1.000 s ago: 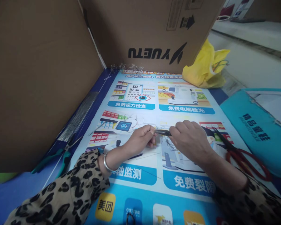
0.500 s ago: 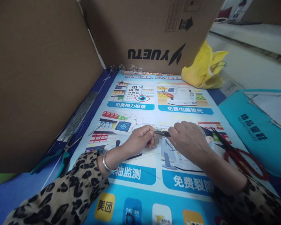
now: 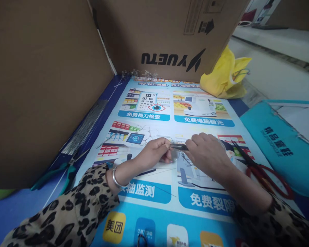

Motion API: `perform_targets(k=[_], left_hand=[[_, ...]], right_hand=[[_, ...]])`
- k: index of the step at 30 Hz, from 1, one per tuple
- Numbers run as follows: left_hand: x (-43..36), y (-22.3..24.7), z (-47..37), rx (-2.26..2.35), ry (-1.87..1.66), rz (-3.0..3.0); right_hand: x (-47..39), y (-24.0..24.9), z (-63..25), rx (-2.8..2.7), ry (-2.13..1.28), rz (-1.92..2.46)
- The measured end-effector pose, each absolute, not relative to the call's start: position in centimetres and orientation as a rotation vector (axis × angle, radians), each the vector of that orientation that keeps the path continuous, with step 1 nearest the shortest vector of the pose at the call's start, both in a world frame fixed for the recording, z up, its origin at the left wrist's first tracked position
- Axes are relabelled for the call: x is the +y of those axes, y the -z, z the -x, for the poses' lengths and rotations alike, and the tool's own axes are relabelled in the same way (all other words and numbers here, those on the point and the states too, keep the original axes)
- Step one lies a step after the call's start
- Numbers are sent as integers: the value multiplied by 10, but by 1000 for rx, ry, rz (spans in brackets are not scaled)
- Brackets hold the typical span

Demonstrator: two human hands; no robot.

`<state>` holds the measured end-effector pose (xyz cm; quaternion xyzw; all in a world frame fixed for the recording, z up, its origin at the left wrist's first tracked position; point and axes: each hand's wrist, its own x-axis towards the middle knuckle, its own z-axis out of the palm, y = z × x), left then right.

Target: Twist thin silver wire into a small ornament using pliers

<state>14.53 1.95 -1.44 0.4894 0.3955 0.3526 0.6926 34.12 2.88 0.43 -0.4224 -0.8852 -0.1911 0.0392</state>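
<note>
Fine wire (image 3: pixel 172 140), thin, dark and loosely looped, is seen at the fingertips of the left hand (image 3: pixel 158 149), which is pinched narrow around it above the middle of the poster; the exact spot gripped is hidden by the fingers. A slim dark tool (image 3: pixel 179 146) with two narrow tips is held in the closed right hand (image 3: pixel 206 151), its tips brought to the left fingertips and its handles covered by the palm. A tangle of thin wire (image 3: pixel 186 158) is seen just below the tool, and pale, curling loops (image 3: pixel 148 132) are spread beyond the left hand. At the back, a yellow bag (image 3: pixel 224 75) is crumpled against a cardboard panel (image 3: pixel 164 34) printed with upside-down lettering; its contents cannot be seen. A turquoise carton (image 3: pixel 278 140), torn along one edge and marked with dark characters, is set at the right, near red-handled scissors (image 3: pixel 266 175). The blue tabletop (image 3: pixel 18 209) is largely covered by a printed poster (image 3: pixel 157 207). On its left side, a bundle of straight metal wires (image 3: pixel 86 130) is laid behind teal-handled pliers (image 3: pixel 65 171). A pale ledge (image 3: pixel 280 39) is visible beyond, at the upper right.
</note>
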Motion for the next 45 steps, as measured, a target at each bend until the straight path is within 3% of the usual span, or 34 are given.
perform_targets(k=[37,45], left_hand=[[18,15,-148,983,-834,-1130],[19,16,-146,1027,-854,-1294]], right_hand=[[27,6,-340,-2738,495,1371],[28,3,-342,-2681,655,1298]])
